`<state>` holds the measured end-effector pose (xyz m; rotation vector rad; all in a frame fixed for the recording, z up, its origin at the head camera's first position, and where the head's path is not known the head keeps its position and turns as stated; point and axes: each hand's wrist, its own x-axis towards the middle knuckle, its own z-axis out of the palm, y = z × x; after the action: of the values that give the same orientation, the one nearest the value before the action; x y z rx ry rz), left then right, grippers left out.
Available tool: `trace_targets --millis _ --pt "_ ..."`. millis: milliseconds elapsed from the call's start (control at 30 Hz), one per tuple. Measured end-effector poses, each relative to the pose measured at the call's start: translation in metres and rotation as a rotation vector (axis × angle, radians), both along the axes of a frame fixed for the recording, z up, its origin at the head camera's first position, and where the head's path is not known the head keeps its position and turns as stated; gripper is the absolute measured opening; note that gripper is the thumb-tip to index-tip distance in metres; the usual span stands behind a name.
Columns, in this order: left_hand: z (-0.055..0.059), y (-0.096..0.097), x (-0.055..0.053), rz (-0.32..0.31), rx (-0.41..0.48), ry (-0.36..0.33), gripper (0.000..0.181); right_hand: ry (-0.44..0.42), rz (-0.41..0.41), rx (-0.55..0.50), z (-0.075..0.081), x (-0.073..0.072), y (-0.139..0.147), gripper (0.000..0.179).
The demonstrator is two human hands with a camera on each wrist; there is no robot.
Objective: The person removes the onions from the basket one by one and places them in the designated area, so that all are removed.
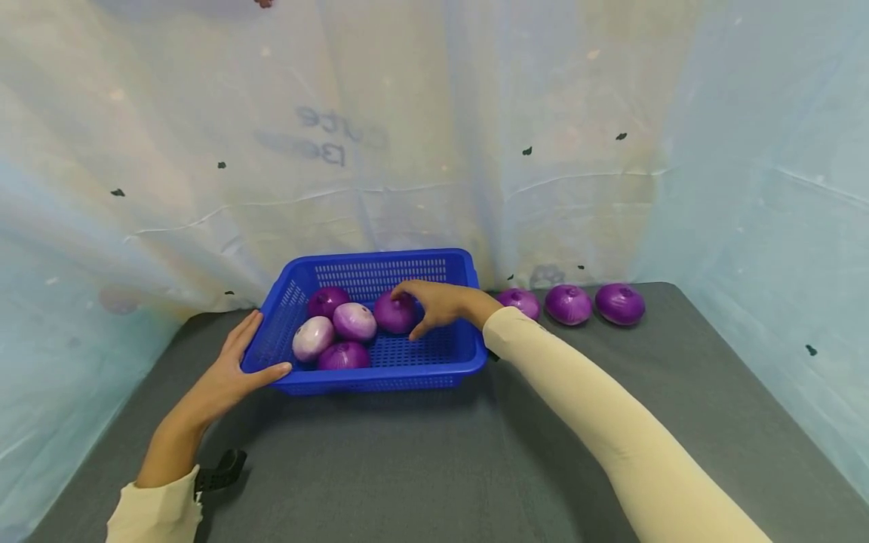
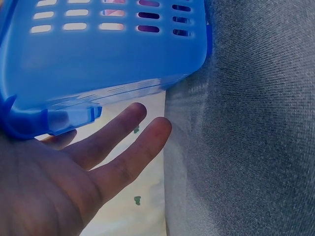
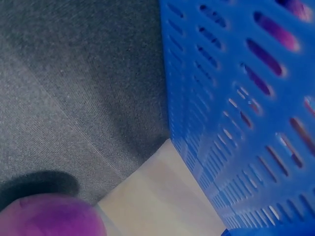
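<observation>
A blue plastic basket (image 1: 380, 371) with slotted walls stands on the dark grey table. Inside, toward its left half, sit two paler onions (image 1: 355, 322) and two darker purple onions (image 1: 344, 355). My right hand (image 1: 437, 305) reaches over the basket's right wall and holds another purple onion (image 1: 394, 311), fingers over its top and thumb at its lower edge. At the left end of the basket, my left hand (image 1: 227, 373) rests against the rim with its thumb over the front corner. Its fingers (image 2: 130, 160) stretch out straight along the outside in the left wrist view.
Three purple onions (image 1: 569, 305) lie in a row on the table (image 1: 380, 467), right of the basket, near the back edge. A pale printed sheet (image 1: 407, 151) hangs behind and at both sides. A black strap (image 1: 220, 471) shows at the left wrist.
</observation>
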<state>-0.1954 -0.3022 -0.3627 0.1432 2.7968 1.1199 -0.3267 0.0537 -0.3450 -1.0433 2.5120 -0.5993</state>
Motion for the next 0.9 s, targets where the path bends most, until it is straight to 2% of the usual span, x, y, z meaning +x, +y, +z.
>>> trace_targets --millis 267,533,700,900 --pt "0.0003 -0.0003 -0.0001 -0.005 -0.002 0.003 0.104 -0.031 0.131 0.068 -0.0033 -0.0003 -0.0013 0.081" --pt "0.0016 0.0003 0.0010 -0.007 0.000 0.010 0.104 -0.130 0.242 0.010 -0.0058 -0.0001 -0.0022 0.088" --pt "0.0022 0.0005 0.0017 -0.006 0.000 0.011 0.105 -0.158 0.227 0.045 -0.0048 0.0045 -0.0018 0.088" --pt "0.0016 0.0003 0.0012 -0.005 -0.003 0.012 0.105 -0.131 0.208 0.146 -0.0053 0.0078 -0.0021 0.085"
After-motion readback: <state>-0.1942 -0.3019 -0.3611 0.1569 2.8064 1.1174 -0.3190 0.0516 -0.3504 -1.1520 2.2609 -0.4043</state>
